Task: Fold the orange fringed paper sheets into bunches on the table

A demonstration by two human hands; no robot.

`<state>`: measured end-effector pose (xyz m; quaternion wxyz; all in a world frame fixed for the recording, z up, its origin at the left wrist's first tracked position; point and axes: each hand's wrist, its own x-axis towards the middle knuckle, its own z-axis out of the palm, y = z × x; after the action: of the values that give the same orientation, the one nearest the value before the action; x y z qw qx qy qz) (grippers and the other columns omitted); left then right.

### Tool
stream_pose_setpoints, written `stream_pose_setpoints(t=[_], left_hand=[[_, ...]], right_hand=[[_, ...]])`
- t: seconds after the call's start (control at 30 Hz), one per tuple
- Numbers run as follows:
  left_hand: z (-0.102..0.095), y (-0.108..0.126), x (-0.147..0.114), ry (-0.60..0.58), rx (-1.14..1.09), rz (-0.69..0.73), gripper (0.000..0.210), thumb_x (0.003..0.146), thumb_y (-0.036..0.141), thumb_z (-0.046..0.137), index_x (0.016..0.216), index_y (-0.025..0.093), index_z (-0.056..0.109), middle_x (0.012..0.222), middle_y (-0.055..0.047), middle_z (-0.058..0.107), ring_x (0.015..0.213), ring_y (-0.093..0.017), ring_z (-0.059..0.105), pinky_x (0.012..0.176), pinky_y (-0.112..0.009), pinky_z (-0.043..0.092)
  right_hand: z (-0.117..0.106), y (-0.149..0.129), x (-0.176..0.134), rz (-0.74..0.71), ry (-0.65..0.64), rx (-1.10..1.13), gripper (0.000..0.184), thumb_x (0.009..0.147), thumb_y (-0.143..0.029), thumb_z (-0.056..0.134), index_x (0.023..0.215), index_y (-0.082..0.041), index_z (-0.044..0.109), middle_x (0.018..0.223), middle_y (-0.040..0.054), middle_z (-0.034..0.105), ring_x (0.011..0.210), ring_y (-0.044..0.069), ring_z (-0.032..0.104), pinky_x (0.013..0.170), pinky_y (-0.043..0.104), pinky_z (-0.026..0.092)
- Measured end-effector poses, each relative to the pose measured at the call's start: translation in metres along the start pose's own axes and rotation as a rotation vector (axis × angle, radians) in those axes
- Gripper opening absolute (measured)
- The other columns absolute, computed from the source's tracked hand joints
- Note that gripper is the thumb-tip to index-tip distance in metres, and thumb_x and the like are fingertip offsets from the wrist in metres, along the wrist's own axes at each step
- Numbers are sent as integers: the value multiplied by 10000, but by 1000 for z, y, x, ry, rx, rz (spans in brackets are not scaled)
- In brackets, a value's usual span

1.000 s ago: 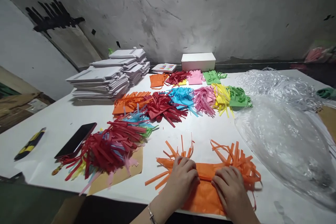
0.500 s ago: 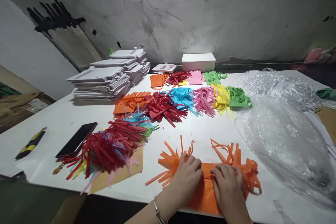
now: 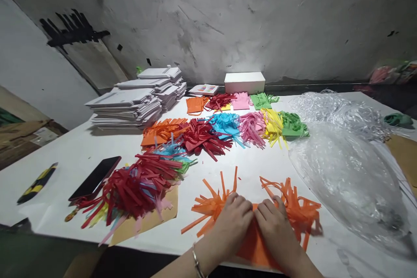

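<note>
both hands lie flat on the orange paper (image 3: pixel 257 243) at the near edge of the table (image 3: pixel 65 156), almost touching each other at the middle. the left hand (image 3: pixel 232 221) presses down with fingers close together, and the right hand (image 3: pixel 275 226) does the same; neither one pinches anything, they only press. the fringe (image 3: pixel 208 208) of cut strips stands out on the left and another fringe (image 3: pixel 298 208) on the right, some strips curling upward.

to do this pressing well, i think the fingers should keep on the solid middle band and not on the thin strips, because those tear and bend easily. the pressure should be even on both sides, so the fold stays straight. the paper hangs a little over the table edge, so it may slip toward the person. the mixed pile (image 3: pixel 137 186) and the phone (image 3: pixel 94 178) are well apart on the left, and the plastic bag (image 3: pixel 352 173) lies near on the right.
</note>
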<state>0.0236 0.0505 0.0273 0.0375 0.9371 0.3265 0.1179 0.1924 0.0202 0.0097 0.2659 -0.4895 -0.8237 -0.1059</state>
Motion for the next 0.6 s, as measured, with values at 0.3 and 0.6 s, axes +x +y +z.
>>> stream_pose_setpoints(t=[0.3, 0.6], left_hand=[[18, 19, -28, 18, -41, 55, 199, 984, 228, 581, 1181, 212, 595, 1303, -71, 631, 1242, -242, 518, 945, -343, 446], [43, 16, -35, -29, 28, 42, 427, 983, 380, 546, 1392, 260, 510, 1517, -71, 522, 1306, -289, 507, 923, -372, 464]], right_hand=[[-20, 34, 55, 20, 188, 50, 217, 980, -72, 469, 919, -194, 638, 828, 12, 683, 846, 176, 583, 1035, 458, 304], [-49, 51, 131, -30, 340, -22, 139, 982, -150, 565, 890, -187, 662, 836, 10, 708, 848, 175, 623, 1006, 412, 316]])
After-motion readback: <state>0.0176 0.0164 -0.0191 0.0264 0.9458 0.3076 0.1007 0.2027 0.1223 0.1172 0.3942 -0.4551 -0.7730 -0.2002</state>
